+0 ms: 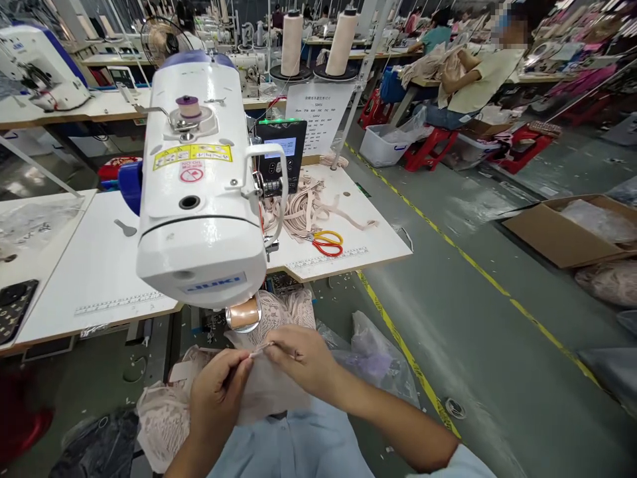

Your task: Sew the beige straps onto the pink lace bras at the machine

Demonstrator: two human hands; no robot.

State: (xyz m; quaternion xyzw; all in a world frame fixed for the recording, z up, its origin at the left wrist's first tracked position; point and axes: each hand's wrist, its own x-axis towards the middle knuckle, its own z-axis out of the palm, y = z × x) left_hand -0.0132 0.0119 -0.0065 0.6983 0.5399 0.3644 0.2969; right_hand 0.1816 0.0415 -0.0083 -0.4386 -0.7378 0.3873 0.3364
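Standing at left, a white sewing machine [199, 186] rises beyond the left hand [219, 388], whose fingers pinch the edge of pale fabric [273, 392] before the blue shirt [291, 445]; the right hand's [304, 360] fingers grip that edge too. Farther right, red-and-yellow scissors [319, 239] lie on the table [371, 229].

We see, right of the yellow floor tape [432, 226], a cardboard box [552, 236]; left of it, a dark phone [16, 307].

Fabric [276, 311] is pale pink, lace-patterned; the machine [204, 192] white and blue.
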